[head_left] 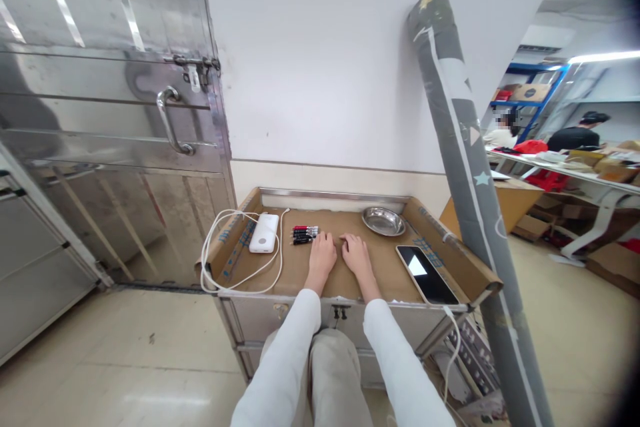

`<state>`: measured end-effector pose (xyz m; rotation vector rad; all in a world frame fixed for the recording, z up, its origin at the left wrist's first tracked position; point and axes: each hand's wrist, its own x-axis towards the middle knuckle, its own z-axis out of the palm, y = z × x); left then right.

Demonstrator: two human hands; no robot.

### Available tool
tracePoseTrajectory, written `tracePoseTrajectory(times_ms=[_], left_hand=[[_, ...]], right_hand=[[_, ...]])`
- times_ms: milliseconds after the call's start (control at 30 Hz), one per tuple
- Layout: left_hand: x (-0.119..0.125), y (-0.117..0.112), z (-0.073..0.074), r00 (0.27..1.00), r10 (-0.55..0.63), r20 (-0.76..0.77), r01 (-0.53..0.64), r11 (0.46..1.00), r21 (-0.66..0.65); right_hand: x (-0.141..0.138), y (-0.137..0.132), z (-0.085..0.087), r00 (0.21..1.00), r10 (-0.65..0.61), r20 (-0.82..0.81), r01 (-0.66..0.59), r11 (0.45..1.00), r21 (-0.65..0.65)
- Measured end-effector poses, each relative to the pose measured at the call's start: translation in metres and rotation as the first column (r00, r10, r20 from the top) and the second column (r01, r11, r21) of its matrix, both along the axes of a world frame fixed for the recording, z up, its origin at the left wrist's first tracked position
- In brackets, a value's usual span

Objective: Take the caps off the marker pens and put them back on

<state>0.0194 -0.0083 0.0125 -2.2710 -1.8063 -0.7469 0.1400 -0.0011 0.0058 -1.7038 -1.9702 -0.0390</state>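
My left hand (323, 255) lies flat on the brown cardboard (300, 267) that covers a low metal table, fingers stretched out, holding nothing. Its fingertips are just beside a small bunch of red and black pens (305, 234). My right hand (356, 252) rests flat next to it, also with nothing in it, fingers pointing toward the wall. A round metal dish (383, 221) stands a little beyond and to the right of that hand. Both arms wear white sleeves.
A white power bank (265, 233) with a looping white cable (215, 260) lies at the left. A dark tablet (427, 273) lies at the right. A tall grey roll (465, 167) leans on the wall. A steel door (100, 113) stands left. People sit at a far bench (575, 133).
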Motion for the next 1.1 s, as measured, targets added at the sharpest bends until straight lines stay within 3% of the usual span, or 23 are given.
tracePoseTrajectory(times_ms=[1100], left_hand=[[0.0023, -0.0030, 0.0016, 0.996, -0.073, 0.045, 0.077, 0.992, -0.098]], right_hand=[[0.0022, 0.0048, -0.0038, 0.999, 0.018, -0.033, -0.018, 1.000, -0.007]])
